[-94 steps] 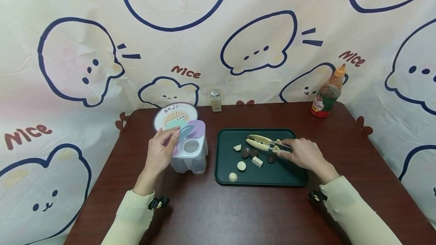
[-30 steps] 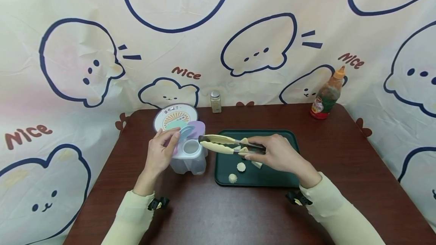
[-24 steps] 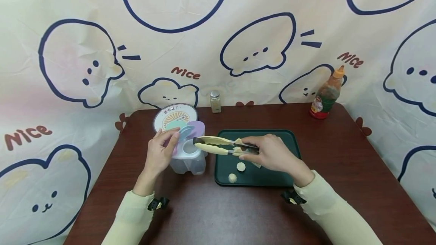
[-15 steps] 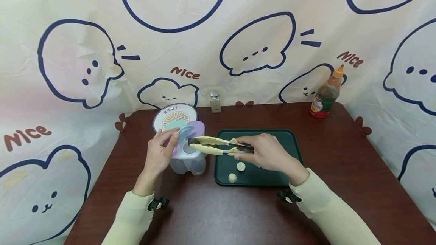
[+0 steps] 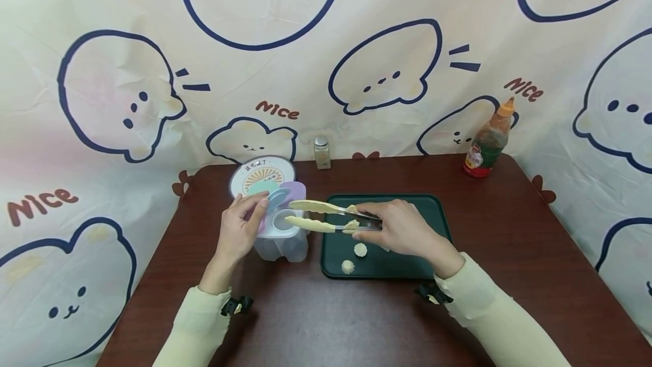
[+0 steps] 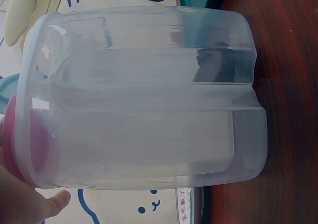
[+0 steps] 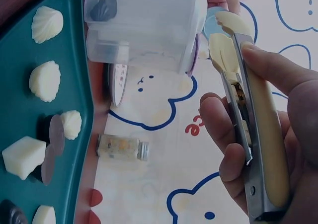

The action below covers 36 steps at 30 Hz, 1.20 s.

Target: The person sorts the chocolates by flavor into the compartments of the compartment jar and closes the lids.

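Note:
A clear multi-compartment container (image 5: 280, 248) stands left of centre in the head view, one round opening uncovered. My left hand (image 5: 241, 224) pinches its raised blue lid (image 5: 278, 198). My right hand (image 5: 402, 230) grips yellow-tipped tongs (image 5: 311, 225), whose arms are spread over that opening with nothing between the tips. Through the container wall, a dark ridged piece (image 7: 104, 8) shows at the bottom in the right wrist view. White scalloped pieces (image 5: 360, 250) and dark pieces (image 7: 55, 134) lie on the dark green tray (image 5: 407, 268); the tongs and right hand hide some of them in the head view.
A round printed plate (image 5: 241, 177) is behind the container. A small glass shaker (image 5: 322, 153) stands at the table's back edge. At the back right is a sauce bottle (image 5: 487, 143) with an orange cap. A patterned cloth (image 5: 387, 129) hangs behind the table.
The right hand has carried the tongs left from the tray to above the container. The dark piece has left their tips, which have spread apart. My left hand stays at the lid.

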Each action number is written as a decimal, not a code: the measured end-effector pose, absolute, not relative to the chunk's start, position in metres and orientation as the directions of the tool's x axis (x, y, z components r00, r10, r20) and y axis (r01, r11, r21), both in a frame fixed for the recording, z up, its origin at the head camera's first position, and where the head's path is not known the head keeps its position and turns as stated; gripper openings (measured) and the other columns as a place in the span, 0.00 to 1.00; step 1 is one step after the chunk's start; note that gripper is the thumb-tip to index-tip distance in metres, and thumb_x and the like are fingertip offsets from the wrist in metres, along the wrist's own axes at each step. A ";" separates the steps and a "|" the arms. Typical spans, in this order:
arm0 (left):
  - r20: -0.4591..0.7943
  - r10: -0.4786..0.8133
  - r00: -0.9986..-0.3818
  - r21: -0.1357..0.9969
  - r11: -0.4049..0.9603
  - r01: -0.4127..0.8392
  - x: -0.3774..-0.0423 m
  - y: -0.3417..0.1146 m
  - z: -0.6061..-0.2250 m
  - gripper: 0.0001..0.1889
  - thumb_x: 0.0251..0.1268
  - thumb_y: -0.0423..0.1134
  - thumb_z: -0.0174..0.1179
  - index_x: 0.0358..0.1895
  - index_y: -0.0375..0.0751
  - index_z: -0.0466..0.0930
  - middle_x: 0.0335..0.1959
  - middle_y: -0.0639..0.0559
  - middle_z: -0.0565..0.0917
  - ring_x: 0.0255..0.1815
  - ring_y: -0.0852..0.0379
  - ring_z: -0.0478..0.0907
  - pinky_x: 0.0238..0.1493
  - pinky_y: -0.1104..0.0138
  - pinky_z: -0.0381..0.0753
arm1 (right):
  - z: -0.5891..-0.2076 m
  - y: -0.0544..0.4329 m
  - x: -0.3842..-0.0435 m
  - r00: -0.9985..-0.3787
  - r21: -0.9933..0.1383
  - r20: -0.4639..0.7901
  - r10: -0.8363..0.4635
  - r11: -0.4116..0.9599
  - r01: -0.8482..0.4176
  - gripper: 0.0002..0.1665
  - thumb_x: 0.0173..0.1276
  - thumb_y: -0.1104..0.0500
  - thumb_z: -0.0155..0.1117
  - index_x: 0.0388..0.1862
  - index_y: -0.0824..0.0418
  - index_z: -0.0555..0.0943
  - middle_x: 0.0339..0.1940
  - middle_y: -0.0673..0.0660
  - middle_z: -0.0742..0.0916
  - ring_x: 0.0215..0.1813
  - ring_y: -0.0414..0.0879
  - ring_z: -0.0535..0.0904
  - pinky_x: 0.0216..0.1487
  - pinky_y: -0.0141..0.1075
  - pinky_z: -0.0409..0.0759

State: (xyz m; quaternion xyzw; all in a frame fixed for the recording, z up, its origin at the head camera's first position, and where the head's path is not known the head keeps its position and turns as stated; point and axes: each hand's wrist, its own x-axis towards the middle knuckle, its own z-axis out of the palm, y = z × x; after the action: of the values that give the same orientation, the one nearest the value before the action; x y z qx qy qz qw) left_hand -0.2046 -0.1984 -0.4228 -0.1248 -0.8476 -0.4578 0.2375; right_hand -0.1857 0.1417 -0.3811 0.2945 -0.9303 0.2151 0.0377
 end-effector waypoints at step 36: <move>0.514 -0.004 -0.858 0.717 0.550 0.428 -0.204 -0.199 -0.422 0.14 0.68 0.43 0.59 0.45 0.38 0.88 0.52 0.40 0.88 0.59 0.42 0.83 0.78 0.41 0.54 | -0.415 0.222 -0.184 -0.916 -0.316 0.111 -0.385 0.860 -0.400 0.34 0.60 0.37 0.71 0.62 0.52 0.82 0.19 0.42 0.76 0.23 0.38 0.67 0.20 0.31 0.66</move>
State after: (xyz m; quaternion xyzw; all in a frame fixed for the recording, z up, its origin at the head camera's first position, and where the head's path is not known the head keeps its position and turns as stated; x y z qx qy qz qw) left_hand -0.2038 -0.1990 -0.4224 -0.1248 -0.8482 -0.4575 0.2360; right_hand -0.1845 0.2215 -0.4148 0.2036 -0.9642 0.1685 0.0220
